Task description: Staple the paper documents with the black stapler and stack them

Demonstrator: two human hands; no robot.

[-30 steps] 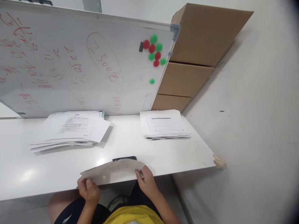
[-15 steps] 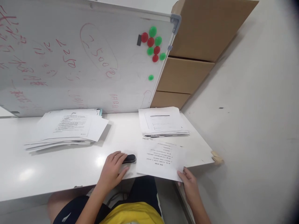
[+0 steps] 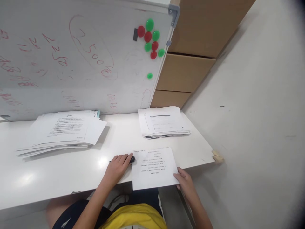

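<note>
My left hand rests on the table with its fingers closed over a black stapler. Only the stapler's rounded end and a bit of its other end show past the fingers. Pinched at its right edge, a printed sheet of paper is in my right hand, thumb on top. The print looks upside down from here. The sheet's left edge lies right beside the stapler's end, and its near part overhangs the table edge. Whether it is one sheet or more I cannot tell.
A stack of papers lies at the back right of the white table, and a bigger, messier stack at the left. Behind them leans a whiteboard with red and green magnets. Cardboard boxes stand against the wall.
My right hand has brought the sheet leftward and nearer to me, turning it straighter, up to the stapler. My left hand has closed over the stapler. The view has shifted slightly.
</note>
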